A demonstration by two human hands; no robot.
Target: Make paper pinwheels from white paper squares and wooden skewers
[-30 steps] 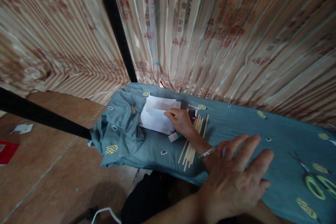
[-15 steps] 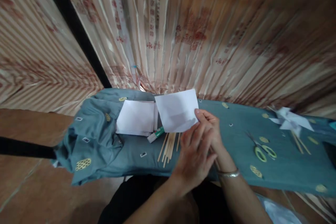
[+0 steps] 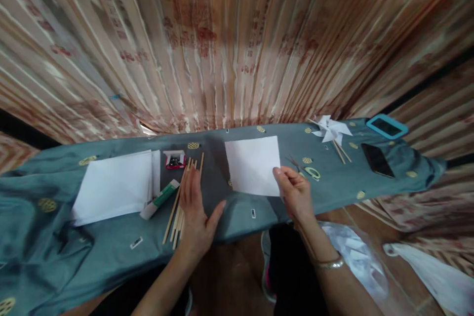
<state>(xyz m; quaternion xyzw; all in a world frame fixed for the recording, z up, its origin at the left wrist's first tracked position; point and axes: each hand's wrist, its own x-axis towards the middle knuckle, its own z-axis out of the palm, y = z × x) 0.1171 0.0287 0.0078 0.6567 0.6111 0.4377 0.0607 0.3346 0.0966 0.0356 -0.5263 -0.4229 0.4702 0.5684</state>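
Observation:
Pinched by its right edge, a square sheet of white paper (image 3: pixel 254 165) is in my right hand (image 3: pixel 295 190), above the cloth-covered table. My left hand (image 3: pixel 196 212) lies over a bunch of wooden sticks (image 3: pixel 171 222), fingers stretched out and thumb apart. Whether it presses on the sticks I cannot tell. A green and white glue box or tube (image 3: pixel 160 200) lies just left of the sticks. Behind it is a small open red box (image 3: pixel 175 159) with dark bits inside. Scissors (image 3: pixel 311 173) with green handles lie partly behind my right hand.
A stack of white paper (image 3: pixel 114 187) lies at the left. Toward the right end are a white paper pinwheel (image 3: pixel 331 130) on sticks, a black phone (image 3: pixel 376 159) and a blue-framed device (image 3: pixel 388 126). A striped curtain (image 3: pixel 222 59) hangs behind the table (image 3: pixel 237 215).
The view has swung right. My left hand has moved away from my right hand, leftward over the sticks. The paper stays in my right hand, and the red box has come into sight.

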